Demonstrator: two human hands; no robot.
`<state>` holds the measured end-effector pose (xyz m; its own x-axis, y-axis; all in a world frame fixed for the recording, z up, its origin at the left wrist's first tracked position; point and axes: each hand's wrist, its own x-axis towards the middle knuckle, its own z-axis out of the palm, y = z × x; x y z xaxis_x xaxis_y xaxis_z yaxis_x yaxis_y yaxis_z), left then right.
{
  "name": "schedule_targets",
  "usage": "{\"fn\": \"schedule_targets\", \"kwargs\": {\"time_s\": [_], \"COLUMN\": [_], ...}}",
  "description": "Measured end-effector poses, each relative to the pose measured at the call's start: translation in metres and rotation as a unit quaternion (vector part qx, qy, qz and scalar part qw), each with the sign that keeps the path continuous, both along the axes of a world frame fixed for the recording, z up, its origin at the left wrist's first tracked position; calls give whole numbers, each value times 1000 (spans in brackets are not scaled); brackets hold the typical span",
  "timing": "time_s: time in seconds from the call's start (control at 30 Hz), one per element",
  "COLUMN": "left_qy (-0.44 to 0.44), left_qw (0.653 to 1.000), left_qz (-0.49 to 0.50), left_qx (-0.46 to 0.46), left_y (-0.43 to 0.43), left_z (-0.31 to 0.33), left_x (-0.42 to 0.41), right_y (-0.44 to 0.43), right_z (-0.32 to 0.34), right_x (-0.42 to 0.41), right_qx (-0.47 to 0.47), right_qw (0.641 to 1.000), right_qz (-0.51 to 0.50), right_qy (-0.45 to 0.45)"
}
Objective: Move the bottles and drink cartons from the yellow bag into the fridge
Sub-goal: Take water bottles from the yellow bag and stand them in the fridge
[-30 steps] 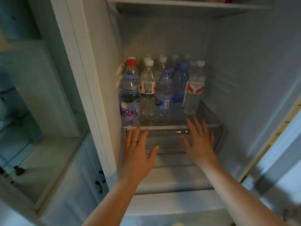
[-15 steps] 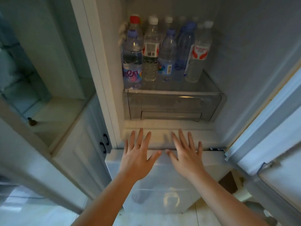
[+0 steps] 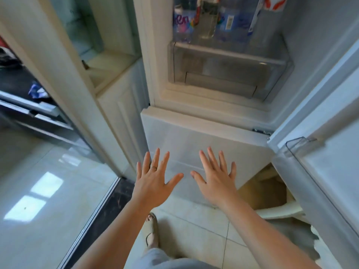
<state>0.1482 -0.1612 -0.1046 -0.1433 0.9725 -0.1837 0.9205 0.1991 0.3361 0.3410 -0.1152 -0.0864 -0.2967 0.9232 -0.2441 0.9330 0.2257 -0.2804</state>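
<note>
A pale tiled floor (image 3: 48, 191) lies beside the open fridge (image 3: 310, 45), where the bottles (image 3: 182, 26) stand in a row at twelve o'clock, above a clear drawer (image 3: 223, 68). The left hand (image 3: 153, 183) at seven o'clock and the right hand (image 3: 215, 181) at five o'clock are in front of the lower door (image 3: 194, 136), fingers straight, spread wide, holding nothing.

Only one scrap of lettering is coming through. The leftmost bottle (image 3: 182, 20), standing at the left end of the fridge shelf (image 3: 229, 52), is showing purple letters that look like "en", perhaps "ken". They sit on a pale label that the top edge of the view is cutting off. Near the middle of the shelf, a blue-labelled bottle (image 3: 229, 22) is showing a white panel with a barcode, its digits too blurred to read. At the right end, the rightmost bottle (image 3: 272, 4) is carrying a red-and-white label with no legible words.
</note>
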Motion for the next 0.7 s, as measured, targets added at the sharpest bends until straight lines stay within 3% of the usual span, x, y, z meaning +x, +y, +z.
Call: {"fn": "schedule_targets", "kwargs": {"time_s": [0.27, 0.7], "left_qy": [-11, -2], "left_qw": [995, 993], "left_qz": [98, 119], "left_qx": [-8, -17], "left_y": [-106, -284], "left_z": [-4, -12], "left_x": [7, 51], "right_y": [-74, -240], "right_z": [-8, -10], "right_x": [5, 46], "right_qx": [-26, -18], "right_qw": [996, 994], "right_qz": [81, 107], "right_qy": [13, 11]}}
